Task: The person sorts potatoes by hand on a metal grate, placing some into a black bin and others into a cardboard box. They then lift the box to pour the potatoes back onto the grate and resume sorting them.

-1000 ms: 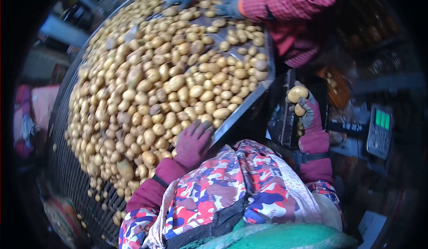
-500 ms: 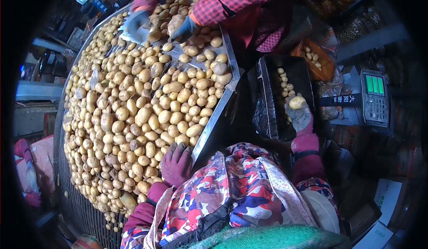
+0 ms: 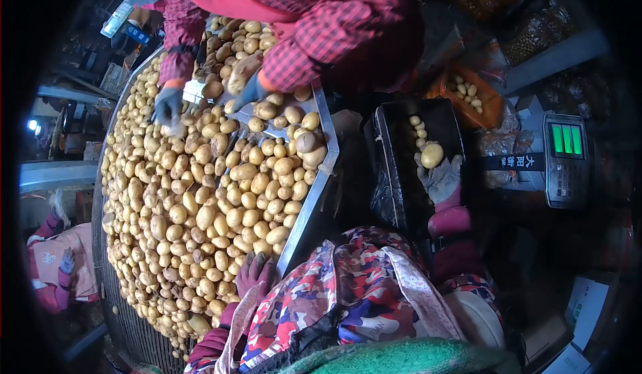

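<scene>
My left hand (image 3: 256,273), in a purple glove, rests at the near edge of a large heap of potatoes (image 3: 194,213), its fingers spread against them. To the right, my right hand (image 3: 442,178) wears a greyish glove and reaches over a black-lined crate (image 3: 390,166). A yellow potato (image 3: 432,154) lies in its fingers. Beyond it, inside the crate, a short row of smaller potatoes (image 3: 419,130) shows.
Across the heap a co-worker in a checked sleeve (image 3: 348,23) has both gloved hands over the potatoes. A metal rim (image 3: 309,200) borders the heap. At the right are an orange bag (image 3: 495,103) and a scale (image 3: 566,160). Another person (image 3: 67,260) is at far left.
The co-worker leans further over the heap, one hand now lower on the potatoes. My right hand, with the potato, sits slightly lower and further left in view. My left hand stays on the heap.
</scene>
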{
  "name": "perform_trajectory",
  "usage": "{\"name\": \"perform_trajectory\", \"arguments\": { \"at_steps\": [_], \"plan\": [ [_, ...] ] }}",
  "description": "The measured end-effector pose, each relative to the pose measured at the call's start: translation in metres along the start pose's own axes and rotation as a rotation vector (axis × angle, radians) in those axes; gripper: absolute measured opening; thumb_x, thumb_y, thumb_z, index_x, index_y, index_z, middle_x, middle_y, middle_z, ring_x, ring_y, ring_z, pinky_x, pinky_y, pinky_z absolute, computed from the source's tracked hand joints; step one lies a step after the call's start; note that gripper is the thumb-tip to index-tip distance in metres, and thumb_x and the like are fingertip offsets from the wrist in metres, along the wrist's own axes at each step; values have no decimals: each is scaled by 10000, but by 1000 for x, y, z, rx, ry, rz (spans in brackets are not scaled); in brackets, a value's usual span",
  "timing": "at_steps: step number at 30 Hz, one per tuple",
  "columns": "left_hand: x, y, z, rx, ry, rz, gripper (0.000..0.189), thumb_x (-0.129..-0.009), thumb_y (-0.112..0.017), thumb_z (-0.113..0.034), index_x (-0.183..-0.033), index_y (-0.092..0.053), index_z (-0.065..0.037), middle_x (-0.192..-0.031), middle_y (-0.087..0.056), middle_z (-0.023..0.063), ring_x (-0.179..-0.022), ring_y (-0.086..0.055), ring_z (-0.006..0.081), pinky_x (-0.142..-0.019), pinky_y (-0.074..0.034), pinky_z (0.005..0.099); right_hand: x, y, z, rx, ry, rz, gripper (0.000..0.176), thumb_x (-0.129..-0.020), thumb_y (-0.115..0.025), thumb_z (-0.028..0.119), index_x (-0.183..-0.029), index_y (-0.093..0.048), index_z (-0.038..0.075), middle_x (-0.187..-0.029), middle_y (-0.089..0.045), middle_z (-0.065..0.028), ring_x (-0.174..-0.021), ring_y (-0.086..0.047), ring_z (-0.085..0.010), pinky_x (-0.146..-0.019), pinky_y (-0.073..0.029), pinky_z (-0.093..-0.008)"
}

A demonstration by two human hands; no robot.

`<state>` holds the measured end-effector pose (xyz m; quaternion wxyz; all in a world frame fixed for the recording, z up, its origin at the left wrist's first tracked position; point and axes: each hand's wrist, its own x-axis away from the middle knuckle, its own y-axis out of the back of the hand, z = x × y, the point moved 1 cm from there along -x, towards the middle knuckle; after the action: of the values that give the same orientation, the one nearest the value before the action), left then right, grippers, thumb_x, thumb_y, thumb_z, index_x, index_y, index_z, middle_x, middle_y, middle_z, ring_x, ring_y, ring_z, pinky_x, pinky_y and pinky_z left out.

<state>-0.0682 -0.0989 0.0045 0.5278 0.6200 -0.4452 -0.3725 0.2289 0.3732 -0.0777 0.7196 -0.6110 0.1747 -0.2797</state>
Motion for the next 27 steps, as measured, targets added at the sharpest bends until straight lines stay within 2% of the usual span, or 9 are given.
{"name": "perform_trajectory", "arguments": {
  "at_steps": [2,4,7,11,12,14,17,23,27],
  "plan": [
    [6,-11,5,-54,-2,-18,452,-781,-707,-270,-1225,-642,-213,-1333,-544,119,-1252,-508,419,-956,-455,534,-6,18,13,-9,53,-79,731,-958,-494,578,-1496,-325,114,-1485,-432,-154,-1335,-454,-394,-971,-512,-532],
    [10,-17,10,-51,-13,-18,448,-772,-712,-272,-1211,-648,-211,-1339,-539,113,-1248,-512,412,-950,-457,534,-14,51,40,21,159,-507,607,-973,-556,465,-1433,-407,97,-1419,-496,-146,-1252,-521,-402,-989,-508,-549],
    [2,-16,-3,-50,6,-93,449,-762,-715,-276,-1202,-652,-215,-1339,-539,113,-1247,-514,406,-944,-458,537,-38,9,96,453,501,-521,558,-986,-551,390,-1413,-411,60,-1403,-494,-160,-1289,-473,-389,-1061,-464,-514],
    [3,-8,-1,-64,10,-56,452,-750,-719,-278,-1195,-657,-228,-1330,-542,111,-1250,-513,398,-941,-460,531,-64,-9,99,313,654,-807,383,-984,-536,390,-1230,-504,99,-1313,-502,-107,-1256,-450,-298,-984,-493,-427],
    [2,-13,-1,-77,8,-83,457,-749,-719,-277,-1199,-656,-234,-1330,-542,108,-1256,-508,395,-938,-463,526,-66,4,81,393,449,-466,358,-978,-550,384,-1197,-526,102,-1228,-537,-94,-1167,-503,-269,-886,-512,-396],
    [5,-10,1,-71,-6,-55,452,-749,-720,-275,-1195,-658,-235,-1328,-543,103,-1257,-507,393,-933,-467,523,-62,-3,39,469,70,-244,308,-971,-571,355,-1127,-565,90,-1053,-590,-69,-959,-585,-210,-703,-519,-337],
    [2,-10,2,-79,-17,-38,418,-761,-721,-288,-1171,-667,-230,-1314,-548,89,-1240,-512,397,-920,-481,515,-66,-78,-65,740,-188,-522,280,-984,-546,325,-1050,-604,60,-857,-642,-56,-657,-629,-162,-548,-512,-274],
    [-29,30,-17,8,-14,-96,410,-791,-702,-260,-1180,-627,-153,-1220,-592,83,-1134,-564,360,-895,-473,461,-55,-121,-198,865,-571,104,349,-1002,-517,223,-1247,-597,-12,-949,-706,-114,-674,-684,-175,-555,-562,-272],
    [-48,72,-5,119,97,-97,475,-825,-658,-198,-1275,-569,-77,-1222,-592,135,-1145,-555,344,-952,-436,449,-50,-142,-259,1265,-679,291,284,-954,-607,211,-1177,-660,44,-961,-722,-77,-745,-696,-166,-594,-557,-309]
  ]
}}
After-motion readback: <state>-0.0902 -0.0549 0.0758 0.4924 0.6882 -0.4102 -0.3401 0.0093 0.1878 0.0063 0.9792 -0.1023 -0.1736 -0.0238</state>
